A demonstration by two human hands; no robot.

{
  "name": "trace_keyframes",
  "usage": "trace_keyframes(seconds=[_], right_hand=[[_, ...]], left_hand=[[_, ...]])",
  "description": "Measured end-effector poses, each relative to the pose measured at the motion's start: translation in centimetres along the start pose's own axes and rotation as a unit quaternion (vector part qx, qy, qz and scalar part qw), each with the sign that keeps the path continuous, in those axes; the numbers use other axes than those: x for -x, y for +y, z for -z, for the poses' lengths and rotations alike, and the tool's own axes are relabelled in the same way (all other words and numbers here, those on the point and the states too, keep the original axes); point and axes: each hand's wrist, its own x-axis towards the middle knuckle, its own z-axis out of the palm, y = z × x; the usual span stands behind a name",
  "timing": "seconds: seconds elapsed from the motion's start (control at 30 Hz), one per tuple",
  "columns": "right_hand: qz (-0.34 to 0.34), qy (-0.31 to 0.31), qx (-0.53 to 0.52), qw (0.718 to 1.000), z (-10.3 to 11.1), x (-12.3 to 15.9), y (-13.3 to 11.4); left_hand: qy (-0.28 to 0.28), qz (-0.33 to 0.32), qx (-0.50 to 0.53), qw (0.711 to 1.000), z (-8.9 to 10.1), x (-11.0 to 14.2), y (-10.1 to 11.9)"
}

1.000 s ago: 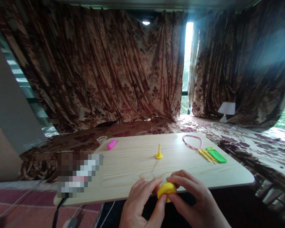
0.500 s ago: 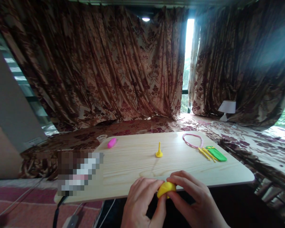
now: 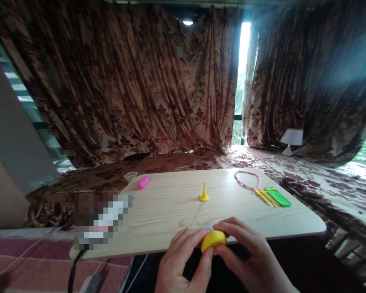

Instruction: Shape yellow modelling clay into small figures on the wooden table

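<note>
At the table's near edge, a lump of yellow modelling clay [image 3: 212, 241], curved like a small dome, is pinched between both hands. My left hand [image 3: 184, 258] grips its left side with thumb below and fingers above. On the other side, my right hand [image 3: 247, 254] holds it between thumb and fingertips. The clay's underside is partly hidden by the thumbs. Beyond the hands stands a yellow clay piece [image 3: 204, 196] with a round base and a thin upright stem.
On the wooden table [image 3: 164, 211] lie a pink clay roll [image 3: 143, 182], a twisted pink loop [image 3: 244, 185], thin yellow strips [image 3: 264, 198] and a green slab [image 3: 279, 197]. A blurred-out object [image 3: 105, 221] lies at the left. A white lamp [image 3: 292, 138] stands beyond the table.
The fingers have shifted slightly on the yellow clay, which now looks rounder and is tilted a little differently. Everything on the table stays in place.
</note>
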Motion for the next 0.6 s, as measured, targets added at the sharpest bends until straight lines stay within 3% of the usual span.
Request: trace_keyframes(seconds=[0.13,0.23,0.47,0.6], right_hand=[[-0.004,0.012,0.024,1.000,-0.47,-0.07,0.05],[0.005,0.027,0.029,0.999,-0.54,-0.08,-0.06],[-0.034,-0.012,-0.026,0.999,-0.10,-0.24,-0.51],[-0.040,-0.004,-0.019,0.999,-0.36,-0.28,-0.19]], left_hand=[[-0.016,-0.026,-0.035,0.999,-0.10,0.01,-0.11],[0.004,-0.015,-0.033,0.999,-0.07,-0.09,-0.19],[0.012,-0.006,-0.025,1.000,-0.19,0.16,-0.21],[0.000,-0.047,-0.063,0.997,0.01,0.14,-0.58]])
